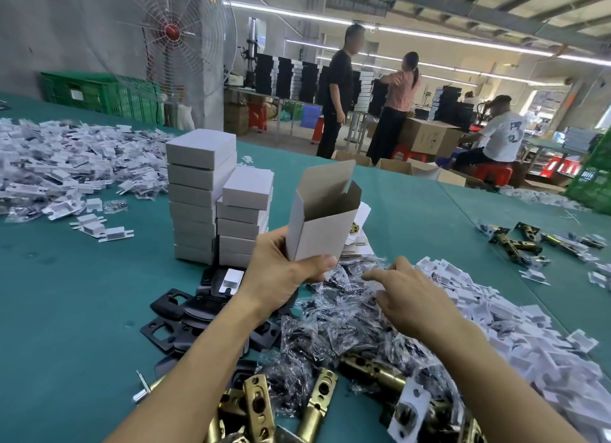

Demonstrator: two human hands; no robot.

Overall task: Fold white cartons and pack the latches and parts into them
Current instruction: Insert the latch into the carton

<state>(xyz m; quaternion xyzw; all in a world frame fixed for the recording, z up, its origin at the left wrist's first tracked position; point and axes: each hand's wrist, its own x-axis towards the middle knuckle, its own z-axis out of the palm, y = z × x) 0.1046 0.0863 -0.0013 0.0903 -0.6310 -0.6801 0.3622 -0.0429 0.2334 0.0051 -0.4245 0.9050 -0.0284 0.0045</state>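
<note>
While left hand (284, 272) grips the folded carton (322, 221) upright, mouth open, above the desk (82, 294), right hand (410, 297) hovers loose-fingered over the bags (330, 330), holding nothing; next likely: pinch one bag, drop in.

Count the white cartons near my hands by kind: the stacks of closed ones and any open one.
Stacks of closed white cartons: 2, the taller stack and the shorter stack beside it
Open white carton, held upright in the left hand: 1
Total: 3
</note>
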